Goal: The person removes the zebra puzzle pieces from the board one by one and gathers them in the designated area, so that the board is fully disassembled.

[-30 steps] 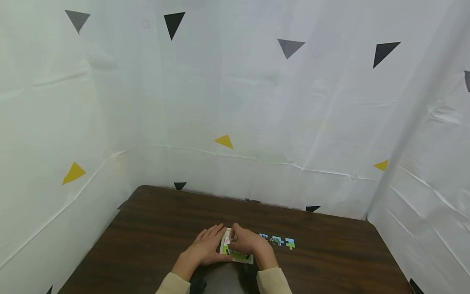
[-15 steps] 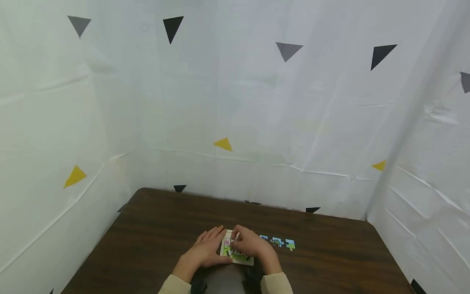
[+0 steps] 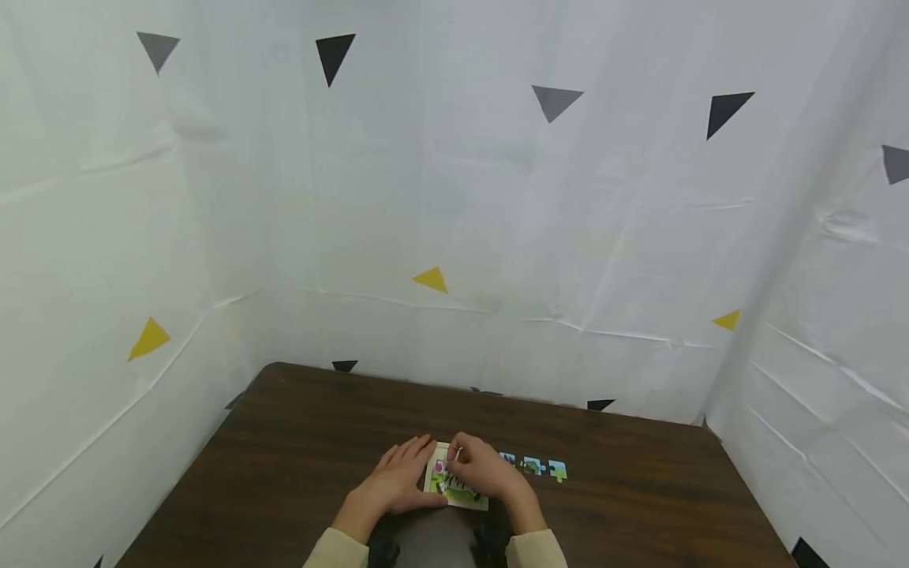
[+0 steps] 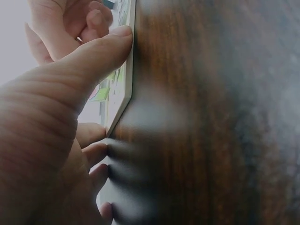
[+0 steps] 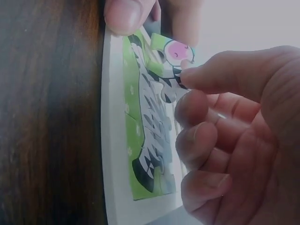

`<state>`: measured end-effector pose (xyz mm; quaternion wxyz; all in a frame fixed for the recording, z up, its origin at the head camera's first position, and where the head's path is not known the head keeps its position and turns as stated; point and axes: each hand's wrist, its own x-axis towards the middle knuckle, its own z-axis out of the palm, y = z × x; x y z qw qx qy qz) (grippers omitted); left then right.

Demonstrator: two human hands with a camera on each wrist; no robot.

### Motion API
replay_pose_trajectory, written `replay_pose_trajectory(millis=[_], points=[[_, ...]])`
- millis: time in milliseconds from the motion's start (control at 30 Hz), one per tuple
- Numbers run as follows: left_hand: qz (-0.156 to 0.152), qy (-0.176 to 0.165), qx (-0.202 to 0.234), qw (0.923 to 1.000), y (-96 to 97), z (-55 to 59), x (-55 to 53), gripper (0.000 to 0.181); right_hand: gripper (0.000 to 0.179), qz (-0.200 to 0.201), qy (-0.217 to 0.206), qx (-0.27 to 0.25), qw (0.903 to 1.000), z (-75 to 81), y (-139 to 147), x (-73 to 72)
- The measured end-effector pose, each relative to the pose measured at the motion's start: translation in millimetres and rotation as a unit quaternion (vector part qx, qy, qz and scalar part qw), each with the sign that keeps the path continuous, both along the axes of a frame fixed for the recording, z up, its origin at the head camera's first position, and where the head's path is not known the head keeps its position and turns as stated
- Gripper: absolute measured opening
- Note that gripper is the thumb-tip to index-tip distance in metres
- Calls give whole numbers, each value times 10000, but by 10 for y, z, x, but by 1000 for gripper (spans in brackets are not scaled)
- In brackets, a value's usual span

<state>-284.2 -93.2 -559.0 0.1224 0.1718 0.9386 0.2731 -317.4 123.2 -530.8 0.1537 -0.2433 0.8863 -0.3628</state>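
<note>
A small jigsaw board (image 3: 469, 499) with a pale frame lies on the dark table, its assembled pieces showing a black-and-white striped animal on green. My left hand (image 3: 398, 481) rests at the board's left side, fingers extended onto the tabletop and thumb (image 4: 105, 51) on the near rim. Over the board, my right hand (image 3: 486, 473) pinches a puzzle piece (image 5: 175, 51) with a pink muzzle on it. That piece looks tilted above the others near the board's left end; its far side is hidden by the fingers.
Several loose puzzle pieces (image 3: 533, 465) lie in a row right of the board, the leftmost partly hidden by my right hand. Behind the table (image 3: 319, 418) hangs a white sheet (image 3: 497, 197) with printed triangles.
The right hand stays over the board with only a slight shift of its fingers. The left hand keeps its place. The head view has shifted slightly.
</note>
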Motion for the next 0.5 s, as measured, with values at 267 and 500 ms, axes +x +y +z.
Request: replay_pose_trajectory(millis=[267, 500], points=[[34, 130, -11, 9999, -22, -13, -51, 102, 8, 29, 201, -43, 9998, 95, 37, 17], [74, 259, 46, 9996, -9, -24, -34, 103, 9, -202, 280, -143, 9993, 174, 225, 57]])
